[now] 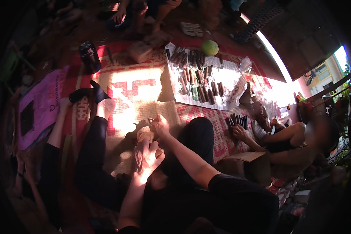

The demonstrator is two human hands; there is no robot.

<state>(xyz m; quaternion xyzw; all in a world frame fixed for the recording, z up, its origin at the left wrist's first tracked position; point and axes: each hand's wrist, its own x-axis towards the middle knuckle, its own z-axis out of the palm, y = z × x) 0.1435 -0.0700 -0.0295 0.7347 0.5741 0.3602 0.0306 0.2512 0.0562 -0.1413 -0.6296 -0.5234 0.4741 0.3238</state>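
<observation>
In front of me, my left hand point(146, 158) is closed around a pale, tan block point(145, 133) that looks like wood, its top end sticking out past the fingers. Just above and to the right, my right hand point(160, 126) has its fingers curled round a small thin blade-like tool point(149, 119), whose tip points left over the block. Most of the tool is hidden in the grip. Both hands are over a woven mat point(134, 91), partly in bright sunlight.
A white sheet point(228, 102) with several wooden-handled tools point(201, 76) lies ahead, a green ball-like object point(210, 47) beside it. A cardboard box point(247, 158) stands right, near another person's hand point(240, 132) by dark tools. Left are a dark cylinder point(89, 58), another person's legs point(91, 136) and a pink sheet point(43, 105).
</observation>
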